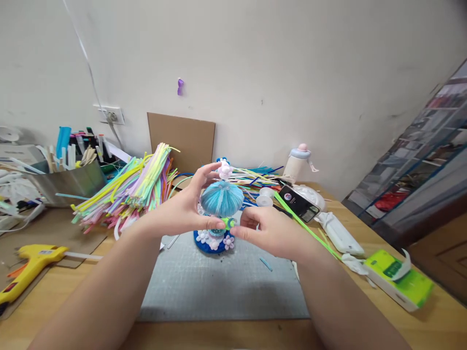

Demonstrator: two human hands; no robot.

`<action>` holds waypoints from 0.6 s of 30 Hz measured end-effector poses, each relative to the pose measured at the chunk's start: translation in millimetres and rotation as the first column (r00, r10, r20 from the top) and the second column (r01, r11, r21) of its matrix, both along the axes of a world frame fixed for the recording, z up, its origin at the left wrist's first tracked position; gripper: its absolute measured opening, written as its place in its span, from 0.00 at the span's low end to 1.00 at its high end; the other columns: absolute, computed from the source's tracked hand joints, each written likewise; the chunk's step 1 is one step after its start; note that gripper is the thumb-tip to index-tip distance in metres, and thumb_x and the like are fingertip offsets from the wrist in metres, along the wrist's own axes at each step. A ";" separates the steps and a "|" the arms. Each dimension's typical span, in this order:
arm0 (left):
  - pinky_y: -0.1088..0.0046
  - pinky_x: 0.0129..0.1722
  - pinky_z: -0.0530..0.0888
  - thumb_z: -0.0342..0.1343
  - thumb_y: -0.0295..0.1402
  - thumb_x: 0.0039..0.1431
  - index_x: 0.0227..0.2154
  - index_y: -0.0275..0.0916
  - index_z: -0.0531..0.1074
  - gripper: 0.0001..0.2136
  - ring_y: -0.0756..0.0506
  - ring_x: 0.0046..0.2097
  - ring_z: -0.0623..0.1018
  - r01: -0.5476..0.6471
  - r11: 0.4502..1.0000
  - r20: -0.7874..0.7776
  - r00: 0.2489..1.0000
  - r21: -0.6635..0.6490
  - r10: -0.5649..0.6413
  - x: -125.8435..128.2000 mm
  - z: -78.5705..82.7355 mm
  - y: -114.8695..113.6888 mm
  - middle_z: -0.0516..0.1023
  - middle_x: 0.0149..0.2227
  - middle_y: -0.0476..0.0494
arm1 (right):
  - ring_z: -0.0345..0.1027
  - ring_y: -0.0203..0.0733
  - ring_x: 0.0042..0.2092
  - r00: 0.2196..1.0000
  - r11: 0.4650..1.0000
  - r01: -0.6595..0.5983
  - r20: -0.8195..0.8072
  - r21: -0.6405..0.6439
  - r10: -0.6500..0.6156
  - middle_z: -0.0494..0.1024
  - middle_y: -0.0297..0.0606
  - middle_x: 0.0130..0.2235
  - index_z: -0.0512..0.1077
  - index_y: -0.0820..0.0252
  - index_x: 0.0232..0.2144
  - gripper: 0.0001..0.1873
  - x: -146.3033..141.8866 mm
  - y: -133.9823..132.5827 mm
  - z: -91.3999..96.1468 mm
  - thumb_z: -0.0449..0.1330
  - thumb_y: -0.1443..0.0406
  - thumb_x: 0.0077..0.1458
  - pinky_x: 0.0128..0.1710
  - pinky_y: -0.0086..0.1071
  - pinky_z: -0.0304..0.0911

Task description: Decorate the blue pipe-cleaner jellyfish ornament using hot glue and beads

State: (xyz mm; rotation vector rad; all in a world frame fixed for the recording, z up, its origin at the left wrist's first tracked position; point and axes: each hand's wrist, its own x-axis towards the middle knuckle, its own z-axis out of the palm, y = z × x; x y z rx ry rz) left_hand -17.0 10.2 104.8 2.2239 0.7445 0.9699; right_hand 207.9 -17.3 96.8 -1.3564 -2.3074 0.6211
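A small craft figure (pixel 222 199) with a fuzzy blue dome, a white topper and a dark blue base with white flowers stands on a grey cutting mat (pixel 219 287). My left hand (pixel 182 209) wraps round the dome's left side, fingers curled to the top. My right hand (pixel 262 231) pinches a green pipe cleaner (pixel 302 223) whose curled end (pixel 229 223) sits against the figure below the dome. The long green stem trails off to the right over my wrist.
A heap of pastel pipe cleaners (pixel 131 192) lies at back left beside a metal tub of tools (pixel 69 177). A yellow glue gun (pixel 29 265) rests at left. A phone (pixel 299 202), a bottle (pixel 296 163), a white remote-like object (pixel 339 233) and a green pack (pixel 399 277) sit at right.
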 end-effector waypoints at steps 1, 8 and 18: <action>0.53 0.60 0.58 0.67 0.35 0.43 0.61 0.50 0.43 0.46 0.35 0.63 0.56 0.014 1.000 0.010 1.000 -0.013 -0.014 0.7 1.8 0.2 0.53 0.62 0.37 | 0.64 0.38 0.26 1.000 1.000 -0.006 0.006 0.003 0.006 0.74 0.33 0.25 0.69 0.57 0.24 0.20 -1.2 -1.7 -0.1 0.55 0.48 0.53 0.23 0.31 0.52; 0.59 0.52 0.69 0.66 0.31 0.45 0.60 0.52 0.39 0.46 0.38 0.59 0.63 0.029 0.991 0.124 0.992 -0.132 -0.012 3.1 -5.0 3.6 0.59 0.56 0.37 | 0.66 0.37 0.29 0.996 0.999 -0.012 -0.093 0.046 0.017 0.75 0.33 0.28 0.70 0.58 0.28 0.10 -0.1 4.5 -2.7 0.52 0.61 0.58 0.25 0.30 0.55; 0.66 0.41 0.74 0.60 0.39 0.52 0.60 0.49 0.45 0.36 0.40 0.49 0.72 0.095 0.944 0.243 0.970 -0.316 -0.016 0.1 -3.9 -3.1 0.62 0.55 0.36 | 0.66 0.38 0.32 0.941 0.999 -0.032 -0.337 -0.007 0.027 0.72 0.33 0.31 0.65 0.57 0.33 0.14 -7.2 -5.1 -2.1 0.49 0.54 0.60 0.30 0.32 0.61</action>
